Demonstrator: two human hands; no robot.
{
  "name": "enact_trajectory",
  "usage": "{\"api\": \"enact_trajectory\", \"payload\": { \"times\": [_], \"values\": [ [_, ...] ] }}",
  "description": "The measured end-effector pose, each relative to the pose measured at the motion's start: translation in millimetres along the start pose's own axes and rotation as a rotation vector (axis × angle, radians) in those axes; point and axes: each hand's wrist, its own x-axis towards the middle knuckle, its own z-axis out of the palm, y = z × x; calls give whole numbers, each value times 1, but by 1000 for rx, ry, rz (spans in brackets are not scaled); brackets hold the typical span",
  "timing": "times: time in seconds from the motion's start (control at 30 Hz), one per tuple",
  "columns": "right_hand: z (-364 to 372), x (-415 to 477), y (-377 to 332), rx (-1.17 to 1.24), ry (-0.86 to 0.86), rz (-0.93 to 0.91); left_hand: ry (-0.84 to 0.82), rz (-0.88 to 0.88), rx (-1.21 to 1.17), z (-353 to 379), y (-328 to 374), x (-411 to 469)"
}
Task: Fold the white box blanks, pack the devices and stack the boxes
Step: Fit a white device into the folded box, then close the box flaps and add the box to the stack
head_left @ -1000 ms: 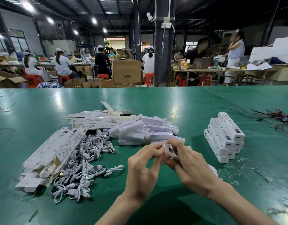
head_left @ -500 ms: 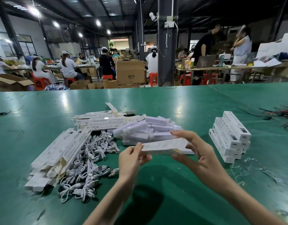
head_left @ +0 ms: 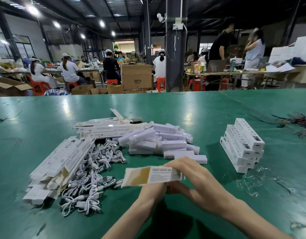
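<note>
Green desk (head_left: pixel 191 114), flat box blanks (head_left: pixel 62 157) at left, tangled white cables (head_left: pixel 95 171), heap of white devices (head_left: pixel 159 142) in the middle, stacked boxes (head_left: pixel 242 145) at right, loose wires (head_left: pixel 293 121) at far right edge.

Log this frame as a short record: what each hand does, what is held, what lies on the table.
held item: white cardboard box blank, brown inner side showing, above the table
left hand: holds the blank from beneath
right hand: grips its right end
surface: green table
left pile: flat white blanks
near pile: white coiled cables
centre: white bar-shaped devices
right: stack of closed white boxes
</note>
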Motion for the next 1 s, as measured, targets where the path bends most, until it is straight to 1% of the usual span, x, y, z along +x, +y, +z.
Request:
{"api": "enact_trajectory", "payload": {
  "times": [0.07,0.1,0.13,0.17,0.23,0.27,0.3,0.37,0.4,0.47,0.57,0.63,0.7,0.87,1.0],
  "values": [
    [-1,0,3,-25,25,40,30,-11,-98,-1,3,1],
    [-2,-1,6,-64,58,76,82,26,-140,-2,5,2],
    [-4,-1,9,-111,90,122,171,96,-145,-4,7,3],
    [-7,-2,15,-159,111,174,285,192,-125,-7,8,3],
    [-12,-5,26,-244,100,288,514,443,-10,-13,9,3],
    [-14,-6,30,-276,78,343,585,578,72,-16,11,3],
    [-15,-7,33,-306,53,389,613,698,162,-19,12,2],
    [-16,-8,37,-359,6,428,580,874,353,-21,11,2],
    [-16,-9,38,-378,-13,424,538,910,433,-21,10,3],
    [-15,-10,39,-402,-49,412,465,917,544,-20,6,4],
    [-15,-12,43,-411,-111,429,458,895,668,-20,2,5],
    [-14,-14,46,-382,-175,432,461,873,676,-23,1,8],
    [-11,-15,44,-341,-204,411,449,882,677,-24,0,9],
    [-1,-11,29,-313,-78,252,377,947,682,-13,-2,2],
    [-2,-8,26,-293,-41,169,322,958,660,-10,1,1]
  ]
}}
